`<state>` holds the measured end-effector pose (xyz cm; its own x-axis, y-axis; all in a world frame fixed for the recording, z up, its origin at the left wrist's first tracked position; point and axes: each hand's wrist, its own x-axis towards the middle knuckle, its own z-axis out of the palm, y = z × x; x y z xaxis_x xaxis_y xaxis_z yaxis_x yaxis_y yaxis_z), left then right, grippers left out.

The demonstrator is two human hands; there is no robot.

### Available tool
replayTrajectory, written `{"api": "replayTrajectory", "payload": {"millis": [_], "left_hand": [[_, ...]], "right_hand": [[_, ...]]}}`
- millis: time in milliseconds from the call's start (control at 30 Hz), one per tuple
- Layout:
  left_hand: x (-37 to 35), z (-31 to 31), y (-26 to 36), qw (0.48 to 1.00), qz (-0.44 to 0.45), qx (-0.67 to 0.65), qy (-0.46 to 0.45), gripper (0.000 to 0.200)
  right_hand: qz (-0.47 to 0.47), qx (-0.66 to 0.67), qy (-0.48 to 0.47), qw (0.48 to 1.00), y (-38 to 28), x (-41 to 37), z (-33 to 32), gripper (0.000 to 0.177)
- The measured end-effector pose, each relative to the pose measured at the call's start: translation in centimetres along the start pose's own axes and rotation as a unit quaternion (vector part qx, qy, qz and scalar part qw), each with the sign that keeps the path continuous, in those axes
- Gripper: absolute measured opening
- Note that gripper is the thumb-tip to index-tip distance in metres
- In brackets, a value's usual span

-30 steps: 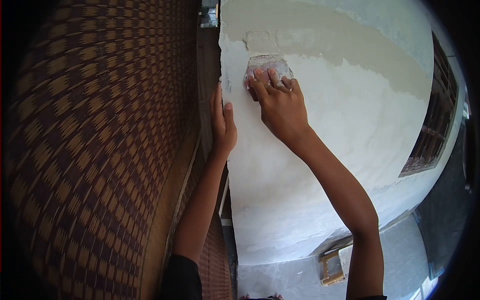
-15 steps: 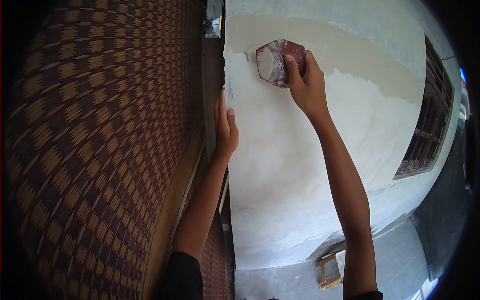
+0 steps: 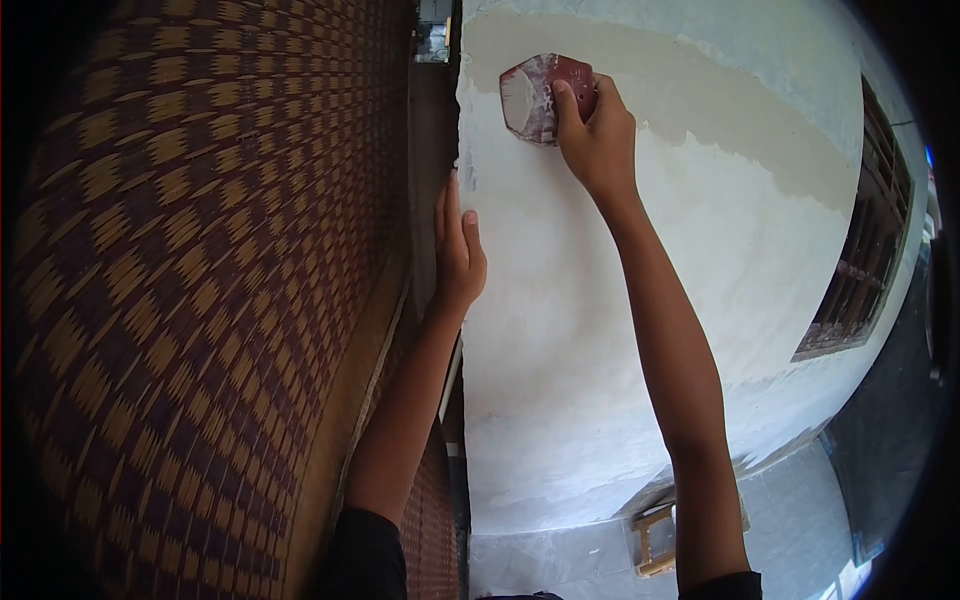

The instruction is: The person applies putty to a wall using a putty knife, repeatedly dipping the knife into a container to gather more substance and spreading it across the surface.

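A dark red, many-sided flat scraper (image 3: pixel 530 100) with pale plaster on its left part lies against the upper part of the white wall (image 3: pixel 560 300). My right hand (image 3: pixel 598 140) grips its right side, thumb on the front face. A band of damp beige plaster (image 3: pixel 720 120) runs across the wall's top. My left hand (image 3: pixel 461 245) rests against the wall's left edge, its fingers stretched upward and its thumb apart, holding nothing.
A woven brown and tan panel (image 3: pixel 200 250) fills the left side, with a narrow dark gap beside the wall. At the right is a barred window (image 3: pixel 858 240). Low down, a small wooden stool (image 3: pixel 655 540) stands on the grey tiled floor (image 3: pixel 800 500).
My right hand and the scraper have moved up and slightly left along the wall. My left hand stays at the wall's edge, and the view has shifted a little.
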<state>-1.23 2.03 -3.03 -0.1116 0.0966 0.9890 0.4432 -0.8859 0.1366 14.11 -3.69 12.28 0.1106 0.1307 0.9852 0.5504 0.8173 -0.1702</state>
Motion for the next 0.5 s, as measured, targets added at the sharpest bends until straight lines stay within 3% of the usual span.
{"api": "replayTrajectory", "payload": {"millis": [200,500], "left_hand": [[-0.1,-0.1,0.1,1.0,0.004,-0.003,-0.001,0.049],[0.0,-0.1,-0.2,1.0,0.017,0.0,-0.003,0.049]], "right_hand": [[-0.005,-0.066,0.031,0.997,0.7,0.6,0.3,0.036],[0.064,-0.141,0.044,0.987,1.4,0.7,-1.5,0.039]]}}
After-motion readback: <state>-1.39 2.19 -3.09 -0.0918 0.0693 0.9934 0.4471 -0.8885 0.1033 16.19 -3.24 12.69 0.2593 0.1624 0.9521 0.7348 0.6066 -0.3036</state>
